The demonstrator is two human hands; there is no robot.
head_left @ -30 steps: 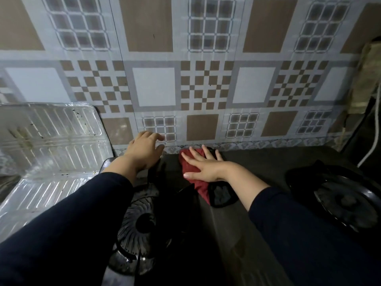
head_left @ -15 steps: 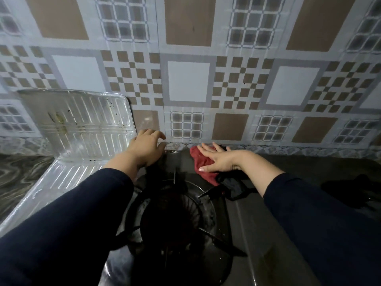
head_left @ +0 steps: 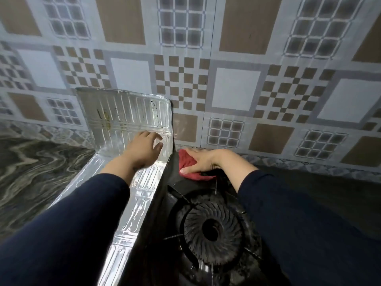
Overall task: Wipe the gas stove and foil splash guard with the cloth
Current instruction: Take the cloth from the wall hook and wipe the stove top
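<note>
The black gas stove [head_left: 156, 213] fills the lower middle, its round burner [head_left: 212, 230] under a pan support. At the stove's back left corner lies a red cloth [head_left: 187, 164]; my right hand [head_left: 203, 163] presses flat on it with straight fingers. The silver foil splash guard [head_left: 123, 114] stands bent along the stove's left side, its upright panel stained with dark spots. My left hand [head_left: 144, 148] hovers in front of the guard's lower right part, fingers loosely curled, holding nothing.
A tiled wall [head_left: 237, 87] with brown and white squares rises right behind the stove. A dark marbled countertop [head_left: 35, 172] stretches to the left of the foil. The stove top continues to the right into shadow.
The view has swung left. My left hand has moved from the stove's back edge over to the foil guard. My right hand has slid the cloth left into the stove's back corner.
</note>
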